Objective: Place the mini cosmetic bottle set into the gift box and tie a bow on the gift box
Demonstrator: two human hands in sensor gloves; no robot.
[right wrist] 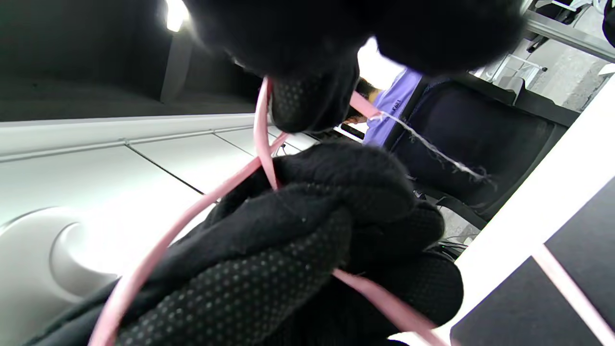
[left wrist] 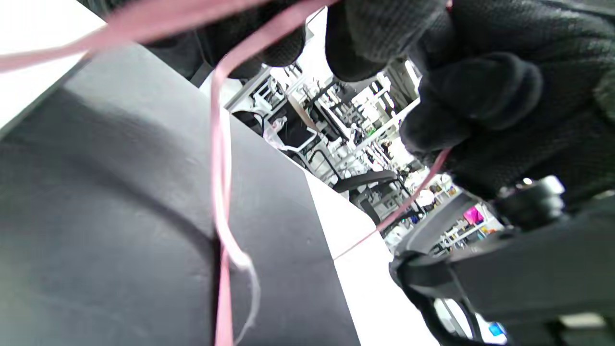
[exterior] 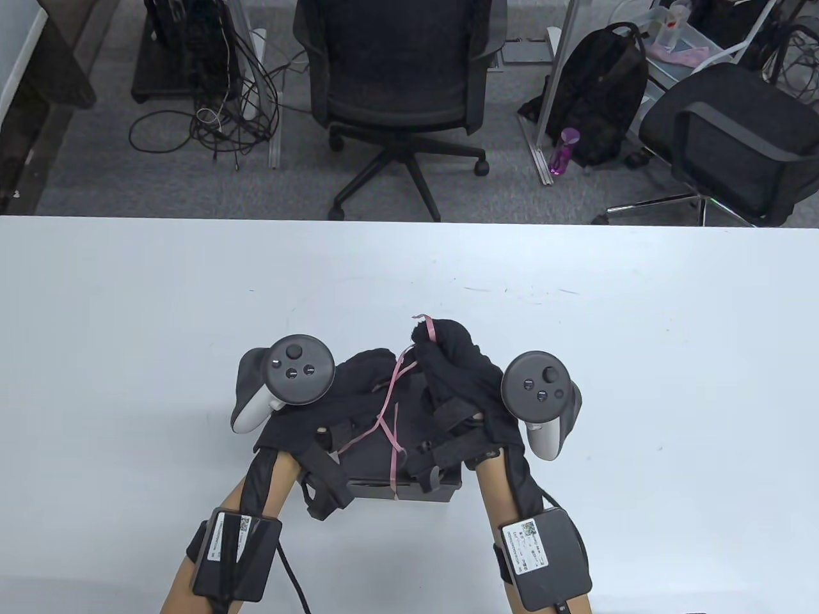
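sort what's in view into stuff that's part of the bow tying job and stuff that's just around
Part of the job:
- black gift box, under both hands
- pink ribbon, crossing over the box
- left hand, fingers on the ribbon
- right hand, pinching the ribbon

Just around:
- white table
- office chair and second chair
- black backpack
- purple bottle
- floor cables

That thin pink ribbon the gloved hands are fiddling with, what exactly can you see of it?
The thin pink ribbon is narrow, flat and looks like satin. It is wrapped around the black gift box, its strands crossing on the lid and one running down the near side. Above the box, both black-gloved hands work it: the right hand pinches a strand whose short end pokes up past its fingertips, and the left hand holds another. A frayed thread trails from one cut end in the right wrist view.
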